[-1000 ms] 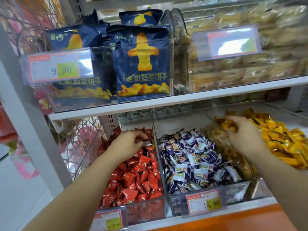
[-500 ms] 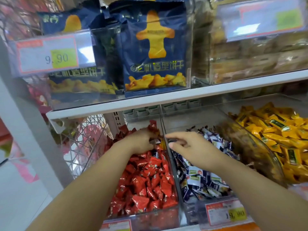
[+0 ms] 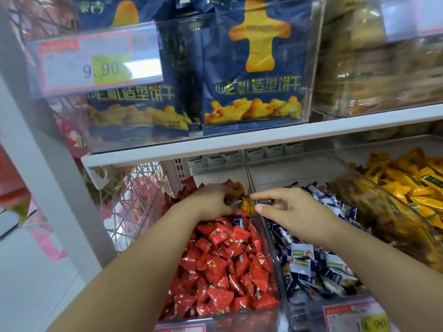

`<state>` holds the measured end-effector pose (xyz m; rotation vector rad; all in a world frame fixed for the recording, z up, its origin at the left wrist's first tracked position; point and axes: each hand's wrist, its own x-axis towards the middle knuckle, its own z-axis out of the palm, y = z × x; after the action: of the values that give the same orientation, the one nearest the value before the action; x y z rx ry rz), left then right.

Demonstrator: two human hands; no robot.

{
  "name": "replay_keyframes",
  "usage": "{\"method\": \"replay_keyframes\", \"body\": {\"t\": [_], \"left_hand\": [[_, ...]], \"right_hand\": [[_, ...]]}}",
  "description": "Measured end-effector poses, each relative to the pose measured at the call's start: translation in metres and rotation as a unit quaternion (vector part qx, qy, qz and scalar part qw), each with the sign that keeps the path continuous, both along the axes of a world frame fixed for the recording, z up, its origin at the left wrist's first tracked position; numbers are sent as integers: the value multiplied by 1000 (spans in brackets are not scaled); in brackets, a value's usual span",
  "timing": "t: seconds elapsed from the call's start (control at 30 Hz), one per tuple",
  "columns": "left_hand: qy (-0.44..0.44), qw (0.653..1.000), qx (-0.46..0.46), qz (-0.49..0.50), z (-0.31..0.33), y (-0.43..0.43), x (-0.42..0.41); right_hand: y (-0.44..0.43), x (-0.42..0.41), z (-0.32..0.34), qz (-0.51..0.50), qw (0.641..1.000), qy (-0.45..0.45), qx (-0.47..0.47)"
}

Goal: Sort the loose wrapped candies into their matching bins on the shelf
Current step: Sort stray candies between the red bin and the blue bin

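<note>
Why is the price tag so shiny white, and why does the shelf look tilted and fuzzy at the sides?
Head view: light bounces off the price tag cover and leaves a white glare patch on its right side. Head view: the wide lens makes the shelf slant and the post lean. Head view: the top-right bin is washed out and blurry, while the red candies look sharp.
</note>
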<state>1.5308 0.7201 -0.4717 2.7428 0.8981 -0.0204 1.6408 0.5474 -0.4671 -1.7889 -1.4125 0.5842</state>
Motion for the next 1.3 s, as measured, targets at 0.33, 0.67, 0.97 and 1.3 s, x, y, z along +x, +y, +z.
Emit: {"method": "replay_keyframes", "body": {"t": [0.33,0.67,0.97,1.3], "left_hand": [[-67,996,-53,-10,19,-4,-16],[78,992,-92,-42,18,-30,-9],[101,992,-60,-40,17,-35,-14],[-193,981,-9,28,56,-38,-22]], "right_hand": [[-2,-2,5,8,1000,2,-10],[-5,-4,5,13,1000,-9,4],[-2,3,0,24,1000,-14,10],[3,19,-8,-200,965,-5,169]]}}
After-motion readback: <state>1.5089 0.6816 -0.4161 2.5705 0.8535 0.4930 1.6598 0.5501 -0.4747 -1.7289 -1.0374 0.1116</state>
